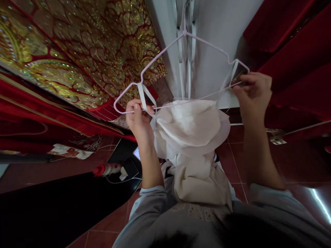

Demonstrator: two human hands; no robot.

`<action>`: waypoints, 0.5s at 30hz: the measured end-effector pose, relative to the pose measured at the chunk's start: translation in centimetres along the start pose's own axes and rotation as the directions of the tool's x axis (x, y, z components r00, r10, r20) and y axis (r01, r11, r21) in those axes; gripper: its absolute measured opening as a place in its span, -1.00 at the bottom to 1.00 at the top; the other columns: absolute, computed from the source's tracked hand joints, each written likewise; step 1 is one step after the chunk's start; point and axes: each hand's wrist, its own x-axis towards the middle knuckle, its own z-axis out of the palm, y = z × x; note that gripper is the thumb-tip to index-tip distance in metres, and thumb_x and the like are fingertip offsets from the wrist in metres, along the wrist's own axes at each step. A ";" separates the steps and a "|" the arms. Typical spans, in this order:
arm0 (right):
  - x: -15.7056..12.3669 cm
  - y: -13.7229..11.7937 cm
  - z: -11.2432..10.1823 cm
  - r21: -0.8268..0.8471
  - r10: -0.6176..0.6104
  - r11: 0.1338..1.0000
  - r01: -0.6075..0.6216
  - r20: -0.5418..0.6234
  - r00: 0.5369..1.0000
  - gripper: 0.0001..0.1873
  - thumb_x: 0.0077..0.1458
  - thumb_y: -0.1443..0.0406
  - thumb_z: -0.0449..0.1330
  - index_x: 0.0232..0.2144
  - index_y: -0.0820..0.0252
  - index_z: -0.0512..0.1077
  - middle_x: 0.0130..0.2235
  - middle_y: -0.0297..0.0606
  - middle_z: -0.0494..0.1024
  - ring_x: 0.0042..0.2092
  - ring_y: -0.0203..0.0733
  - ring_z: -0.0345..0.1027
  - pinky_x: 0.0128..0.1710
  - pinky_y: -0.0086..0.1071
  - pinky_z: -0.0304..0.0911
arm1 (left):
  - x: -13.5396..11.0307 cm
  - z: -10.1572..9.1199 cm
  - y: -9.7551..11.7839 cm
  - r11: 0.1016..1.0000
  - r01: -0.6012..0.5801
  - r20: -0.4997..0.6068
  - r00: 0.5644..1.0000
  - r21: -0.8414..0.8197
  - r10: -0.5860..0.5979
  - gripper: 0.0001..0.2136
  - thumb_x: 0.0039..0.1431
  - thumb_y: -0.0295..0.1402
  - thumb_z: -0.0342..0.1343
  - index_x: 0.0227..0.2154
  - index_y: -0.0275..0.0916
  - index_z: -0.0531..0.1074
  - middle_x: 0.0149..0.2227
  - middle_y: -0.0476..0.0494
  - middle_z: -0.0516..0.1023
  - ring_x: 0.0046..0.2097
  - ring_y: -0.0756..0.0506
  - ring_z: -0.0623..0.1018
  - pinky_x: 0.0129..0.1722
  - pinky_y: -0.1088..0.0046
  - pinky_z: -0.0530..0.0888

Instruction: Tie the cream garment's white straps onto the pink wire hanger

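You've got the lilac hanger (184, 32) up in front of you, spread between both hands, hook end pointing away from you. Your left hand (139, 113) is curled nearly closed, thumb and fingers pinching the bottom bar near its left end. A white strap (142, 95) loops over the notch just above those fingers and comes down right beside them. Your right hand (255, 90) is also in a pinch, thumb and fingertips closed at the bar's right end. A second strap (234, 70) sits in the notch beside it, though I can't tell if your fingers have some of that too.

The white garment (192, 125) hangs below the bar, bunched up between your forearms, with a beige part lower down against your lap.

Beyond your left hand there's a gold sequined garment (103, 44), and past your right hand some dark red fabric (297, 62). Below your left forearm is a black table (64, 203) with a red-capped bottle (111, 168) lying on it.
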 end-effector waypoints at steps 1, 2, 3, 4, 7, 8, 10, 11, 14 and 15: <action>0.0 -0.1 -0.2 -0.039 -0.001 0.999 0.002 0.032 0.999 -0.64 0.02 0.14 0.36 -0.13 0.11 0.59 0.06 -0.12 0.43 -0.28 -0.30 0.33 -0.23 -0.22 0.39 | 0.0 0.0 -0.1 1.000 -0.006 -0.004 1.000 -0.003 0.006 -0.78 0.35 -0.13 0.25 -0.26 -0.15 0.44 -0.55 0.07 0.39 -0.48 -0.04 0.43 -0.16 0.36 0.55; 0.0 -0.4 -0.4 -0.082 -0.012 0.996 0.017 0.050 0.999 -0.68 0.00 0.18 0.38 -0.16 0.11 0.62 0.09 -0.12 0.41 -0.21 -0.26 0.37 -0.19 -0.21 0.39 | -0.1 0.1 -0.1 1.000 -0.008 -0.009 1.000 -0.003 0.008 -0.78 0.35 -0.13 0.25 -0.26 -0.15 0.44 -0.55 0.07 0.39 -0.48 -0.04 0.43 -0.16 0.37 0.55; 0.0 -0.9 -0.5 -0.124 -0.027 0.992 0.035 0.066 0.997 -0.69 -0.01 0.22 0.39 -0.15 0.10 0.64 0.10 -0.12 0.41 -0.12 -0.20 0.40 -0.15 -0.19 0.40 | -0.1 0.1 -0.2 1.000 -0.009 -0.017 1.000 0.000 0.009 -0.77 0.34 -0.12 0.26 -0.26 -0.16 0.43 -0.55 0.08 0.39 -0.48 -0.04 0.42 -0.17 0.37 0.55; 0.0 -1.4 -0.6 -0.162 -0.049 0.985 0.061 0.082 0.995 -0.69 0.00 0.24 0.38 -0.14 0.09 0.65 0.08 -0.13 0.43 -0.05 -0.14 0.41 -0.10 -0.16 0.40 | -0.2 0.1 -0.2 1.000 -0.006 -0.025 1.000 0.006 0.006 -0.75 0.33 -0.10 0.27 -0.26 -0.16 0.43 -0.56 0.08 0.39 -0.49 -0.04 0.42 -0.18 0.37 0.55; 0.1 -3.0 -0.4 -0.225 -0.120 0.961 0.158 0.175 0.977 -0.79 0.14 0.25 0.33 -0.14 0.06 0.65 -0.12 -0.18 0.56 -0.09 -0.11 0.41 -0.05 -0.10 0.38 | -0.5 0.2 -0.2 0.999 0.013 -0.040 0.999 0.041 -0.011 -0.72 0.30 -0.06 0.28 -0.27 -0.15 0.43 -0.57 0.08 0.41 -0.48 -0.04 0.44 -0.21 0.38 0.55; 0.1 -3.5 -0.3 -0.200 -0.136 0.963 0.178 0.208 0.969 -0.81 0.20 0.24 0.31 -0.14 0.05 0.65 -0.21 -0.20 0.59 -0.17 -0.14 0.39 -0.09 -0.12 0.38 | -0.5 0.2 -0.2 0.998 0.020 -0.042 0.999 0.053 -0.018 -0.72 0.30 -0.06 0.28 -0.27 -0.15 0.43 -0.57 0.08 0.42 -0.47 -0.04 0.45 -0.20 0.38 0.55; 0.0 -4.3 0.1 -0.100 -0.146 0.979 0.177 0.257 0.955 -0.82 0.25 0.19 0.29 -0.14 0.03 0.65 -0.29 -0.21 0.62 -0.29 -0.19 0.34 -0.20 -0.18 0.35 | -0.6 0.1 -0.1 0.996 0.033 -0.053 0.998 0.087 -0.029 -0.74 0.31 -0.07 0.27 -0.27 -0.14 0.43 -0.56 0.06 0.44 -0.45 -0.06 0.47 -0.20 0.38 0.54; -0.1 -4.5 0.3 -0.037 -0.142 0.987 0.156 0.259 0.955 -0.82 0.26 0.16 0.29 -0.16 0.03 0.65 -0.30 -0.21 0.63 -0.32 -0.20 0.34 -0.25 -0.20 0.34 | -0.7 0.1 -0.1 0.993 0.038 -0.059 0.998 0.108 -0.031 -0.75 0.31 -0.08 0.26 -0.27 -0.14 0.42 -0.55 0.06 0.44 -0.45 -0.06 0.47 -0.23 0.38 0.53; -0.2 -4.9 0.8 0.144 -0.118 0.985 0.095 0.165 0.979 -0.78 0.22 0.10 0.30 -0.20 0.04 0.65 -0.31 -0.21 0.65 -0.36 -0.19 0.40 -0.31 -0.20 0.35 | -0.6 0.0 -0.2 0.987 0.058 -0.073 0.996 0.149 -0.047 -0.75 0.34 -0.07 0.23 -0.29 -0.13 0.41 -0.58 0.06 0.40 -0.50 -0.06 0.43 -0.39 0.42 0.44; -0.1 -4.9 0.9 0.173 -0.122 0.980 0.101 0.114 0.986 -0.77 0.23 0.11 0.28 -0.16 0.04 0.65 -0.28 -0.20 0.67 -0.35 -0.16 0.43 -0.32 -0.17 0.36 | -0.6 0.0 -0.3 0.986 0.071 -0.077 0.995 0.148 -0.060 -0.74 0.35 -0.07 0.22 -0.29 -0.13 0.40 -0.60 0.06 0.38 -0.52 -0.05 0.41 -0.45 0.43 0.40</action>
